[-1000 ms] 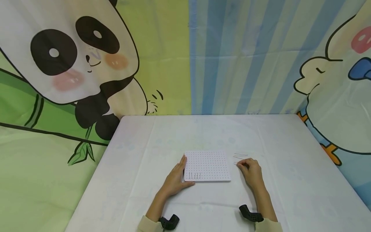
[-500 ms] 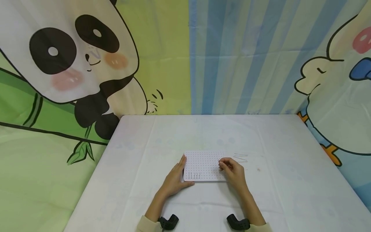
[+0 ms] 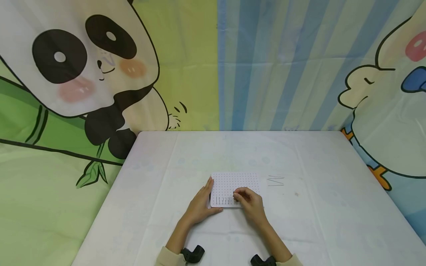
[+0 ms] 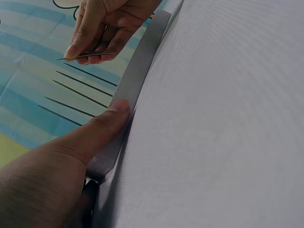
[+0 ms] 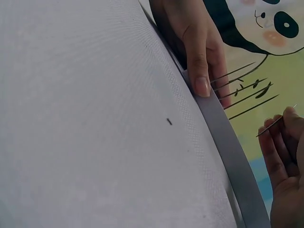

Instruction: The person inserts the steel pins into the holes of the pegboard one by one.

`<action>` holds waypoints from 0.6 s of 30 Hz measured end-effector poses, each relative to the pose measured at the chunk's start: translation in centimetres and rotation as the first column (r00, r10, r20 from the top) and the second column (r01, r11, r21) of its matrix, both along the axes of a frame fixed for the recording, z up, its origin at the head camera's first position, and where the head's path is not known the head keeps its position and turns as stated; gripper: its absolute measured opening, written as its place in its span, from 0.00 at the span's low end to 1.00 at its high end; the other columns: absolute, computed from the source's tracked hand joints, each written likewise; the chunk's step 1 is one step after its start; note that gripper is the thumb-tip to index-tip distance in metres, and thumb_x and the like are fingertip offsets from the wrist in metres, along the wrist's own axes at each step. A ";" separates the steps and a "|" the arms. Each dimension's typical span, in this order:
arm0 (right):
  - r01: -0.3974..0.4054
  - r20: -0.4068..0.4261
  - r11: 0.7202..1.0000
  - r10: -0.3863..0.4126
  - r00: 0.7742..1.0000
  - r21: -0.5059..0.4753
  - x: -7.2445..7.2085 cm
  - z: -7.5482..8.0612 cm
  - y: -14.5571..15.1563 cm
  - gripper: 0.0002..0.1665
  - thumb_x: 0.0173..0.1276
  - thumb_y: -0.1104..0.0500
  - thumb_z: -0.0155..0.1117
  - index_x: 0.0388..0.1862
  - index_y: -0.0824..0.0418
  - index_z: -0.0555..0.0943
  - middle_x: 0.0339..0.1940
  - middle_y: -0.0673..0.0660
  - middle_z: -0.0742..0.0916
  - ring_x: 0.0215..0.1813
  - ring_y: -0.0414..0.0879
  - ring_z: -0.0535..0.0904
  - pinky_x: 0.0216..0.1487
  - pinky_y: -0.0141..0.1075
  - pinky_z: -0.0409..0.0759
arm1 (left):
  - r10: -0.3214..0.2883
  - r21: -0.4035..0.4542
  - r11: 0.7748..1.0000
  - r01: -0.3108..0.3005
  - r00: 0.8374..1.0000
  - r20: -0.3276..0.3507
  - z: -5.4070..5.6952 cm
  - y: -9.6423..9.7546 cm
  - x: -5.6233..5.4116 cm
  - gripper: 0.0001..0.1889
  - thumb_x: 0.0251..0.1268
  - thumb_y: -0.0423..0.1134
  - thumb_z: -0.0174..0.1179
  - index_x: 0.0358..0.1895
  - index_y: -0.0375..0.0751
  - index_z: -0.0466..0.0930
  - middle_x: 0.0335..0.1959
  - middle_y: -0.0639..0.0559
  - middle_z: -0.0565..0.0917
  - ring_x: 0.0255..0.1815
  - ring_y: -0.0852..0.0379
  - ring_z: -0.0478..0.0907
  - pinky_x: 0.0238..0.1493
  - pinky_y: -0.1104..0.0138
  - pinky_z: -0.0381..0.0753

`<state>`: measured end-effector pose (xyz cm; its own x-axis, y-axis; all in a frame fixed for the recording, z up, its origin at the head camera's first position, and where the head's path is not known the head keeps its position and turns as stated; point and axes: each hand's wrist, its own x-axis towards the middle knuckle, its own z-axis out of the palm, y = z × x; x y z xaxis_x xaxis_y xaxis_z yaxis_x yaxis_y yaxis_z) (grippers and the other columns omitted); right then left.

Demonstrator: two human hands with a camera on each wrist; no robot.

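Note:
A white perforated board (image 3: 233,181) lies flat on the table. My left hand (image 3: 199,202) rests against its left side with extended fingers, the thumb (image 4: 118,107) pressing on the near edge. Several thin dark needles (image 4: 84,93) stand up from the board near its front left corner. Between thumb and fingertips, my right hand (image 3: 251,205) pinches one more needle (image 5: 270,127). It is over the board, just right of the standing row. In the left wrist view that needle lies roughly crosswise, apart from the standing ones.
Several loose needles (image 3: 275,181) lie on the white tablecloth (image 3: 316,214) right of the board. Printed cloth (image 3: 186,74) hangs behind the table. A black wrist camera (image 3: 193,254) sits at my left wrist, another (image 3: 263,261) at my right.
My right hand has moved left from the loose needles, carrying one across the board to beside the standing row. The left hand has stayed at the board's side.

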<state>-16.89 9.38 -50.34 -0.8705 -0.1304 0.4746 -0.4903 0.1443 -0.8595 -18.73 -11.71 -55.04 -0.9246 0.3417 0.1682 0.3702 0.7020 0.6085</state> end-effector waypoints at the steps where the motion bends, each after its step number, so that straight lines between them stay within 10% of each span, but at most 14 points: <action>1: -0.006 -0.005 1.000 0.006 1.000 -0.013 0.0 -0.2 0.0 0.03 0.58 0.75 0.61 0.33 0.74 0.78 0.29 0.63 0.84 0.30 0.53 0.82 0.36 0.33 0.81 | -0.002 -0.001 1.000 0.002 1.000 -0.004 0.0 0.0 0.0 0.56 0.46 0.58 0.68 0.74 0.42 0.42 0.74 0.52 0.44 0.70 0.44 0.52 0.66 0.52 0.56; 18: -0.024 -0.115 1.000 0.025 0.993 0.017 -0.1 -1.3 -0.3 0.08 0.52 0.78 0.64 0.32 0.74 0.77 0.31 0.64 0.83 0.33 0.53 0.82 0.34 0.36 0.82 | -0.002 -0.012 1.000 0.002 1.000 -0.009 -0.2 0.0 -0.1 0.55 0.46 0.61 0.66 0.73 0.42 0.46 0.75 0.52 0.43 0.69 0.40 0.53 0.64 0.49 0.58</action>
